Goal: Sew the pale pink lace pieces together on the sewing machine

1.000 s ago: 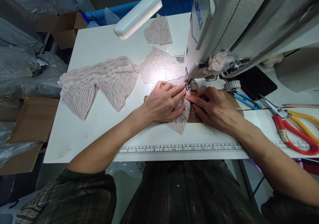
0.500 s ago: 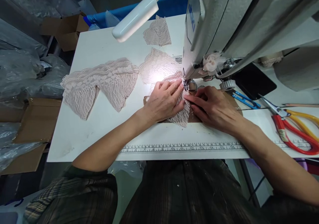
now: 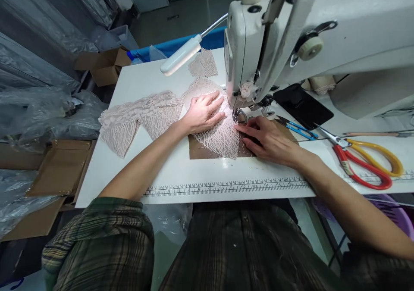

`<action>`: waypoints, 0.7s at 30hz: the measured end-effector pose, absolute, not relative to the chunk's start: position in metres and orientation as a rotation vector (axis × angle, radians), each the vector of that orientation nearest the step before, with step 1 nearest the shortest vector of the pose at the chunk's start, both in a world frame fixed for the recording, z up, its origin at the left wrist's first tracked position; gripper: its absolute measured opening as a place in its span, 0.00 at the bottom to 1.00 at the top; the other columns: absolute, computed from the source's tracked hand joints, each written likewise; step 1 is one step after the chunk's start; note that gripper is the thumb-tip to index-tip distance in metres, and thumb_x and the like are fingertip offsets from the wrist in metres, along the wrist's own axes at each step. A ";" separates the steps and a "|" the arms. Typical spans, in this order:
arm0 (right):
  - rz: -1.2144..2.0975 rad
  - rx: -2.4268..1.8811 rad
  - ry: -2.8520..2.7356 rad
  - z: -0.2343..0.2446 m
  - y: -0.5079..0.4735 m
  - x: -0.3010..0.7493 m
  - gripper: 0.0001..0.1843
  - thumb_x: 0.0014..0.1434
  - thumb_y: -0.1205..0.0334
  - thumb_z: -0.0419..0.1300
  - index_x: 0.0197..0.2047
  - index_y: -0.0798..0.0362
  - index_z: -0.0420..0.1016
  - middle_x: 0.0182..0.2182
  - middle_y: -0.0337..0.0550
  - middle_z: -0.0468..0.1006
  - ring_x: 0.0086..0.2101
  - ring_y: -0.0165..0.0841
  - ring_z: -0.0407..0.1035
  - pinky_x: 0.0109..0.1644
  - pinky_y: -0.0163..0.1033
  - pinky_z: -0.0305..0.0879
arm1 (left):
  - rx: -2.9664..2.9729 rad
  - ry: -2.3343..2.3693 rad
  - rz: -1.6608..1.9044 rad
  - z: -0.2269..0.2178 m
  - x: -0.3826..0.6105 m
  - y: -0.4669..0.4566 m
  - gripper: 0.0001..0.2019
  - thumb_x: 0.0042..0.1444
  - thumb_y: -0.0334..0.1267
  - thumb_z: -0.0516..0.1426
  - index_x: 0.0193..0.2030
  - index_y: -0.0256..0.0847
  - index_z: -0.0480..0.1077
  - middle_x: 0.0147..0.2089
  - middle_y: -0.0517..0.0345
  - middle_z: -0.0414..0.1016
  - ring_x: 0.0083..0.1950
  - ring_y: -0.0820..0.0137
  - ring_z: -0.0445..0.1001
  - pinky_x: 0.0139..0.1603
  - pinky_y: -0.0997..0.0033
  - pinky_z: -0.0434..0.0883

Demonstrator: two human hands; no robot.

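A pale pink lace piece lies on a brown card under the presser foot of a white sewing machine. My left hand lies flat on the lace, fingers stretched out toward the needle. My right hand rests on the card's right part, fingers extended and pressing the lace edge just below the presser foot. More lace of the same kind trails to the left across the white table.
A lamp hangs over the table's back. Blue snips, red and yellow scissors and a black phone lie at the right. A ruler strip runs along the front edge. Cardboard boxes and plastic sheeting stand at the left.
The lace has fed further back under the presser foot. My left hand has slid back and left with it. My head has lifted, so the machine's upper part shows.
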State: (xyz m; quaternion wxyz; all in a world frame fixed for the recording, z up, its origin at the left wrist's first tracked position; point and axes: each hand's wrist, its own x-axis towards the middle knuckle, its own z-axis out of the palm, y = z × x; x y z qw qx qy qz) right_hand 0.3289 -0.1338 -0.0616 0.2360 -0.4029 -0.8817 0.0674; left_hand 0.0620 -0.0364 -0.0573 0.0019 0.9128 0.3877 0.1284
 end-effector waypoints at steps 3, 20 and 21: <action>0.388 -1.099 -2.380 -0.050 -0.135 0.341 0.25 0.71 0.54 0.51 0.67 0.52 0.72 0.43 0.52 0.77 0.42 0.37 0.72 0.48 0.45 0.72 | 2.846 1.223 0.460 -0.052 0.053 -0.047 0.25 0.73 0.49 0.48 0.70 0.37 0.62 0.71 0.32 0.65 0.67 0.49 0.68 0.62 0.43 0.69; 0.687 -0.981 -2.284 -0.036 -0.164 0.329 0.16 0.66 0.56 0.59 0.53 0.52 0.78 0.46 0.48 0.80 0.46 0.36 0.75 0.50 0.44 0.75 | 2.477 0.728 0.658 -0.042 0.064 -0.119 0.09 0.68 0.36 0.59 0.36 0.38 0.78 0.44 0.49 0.80 0.45 0.67 0.79 0.46 0.64 0.78; 0.704 -0.969 -2.292 -0.037 -0.164 0.325 0.17 0.66 0.54 0.60 0.53 0.53 0.77 0.47 0.49 0.79 0.46 0.37 0.75 0.50 0.44 0.74 | 2.456 0.743 0.678 -0.042 0.064 -0.121 0.10 0.68 0.36 0.59 0.36 0.38 0.77 0.44 0.49 0.80 0.44 0.67 0.79 0.45 0.64 0.78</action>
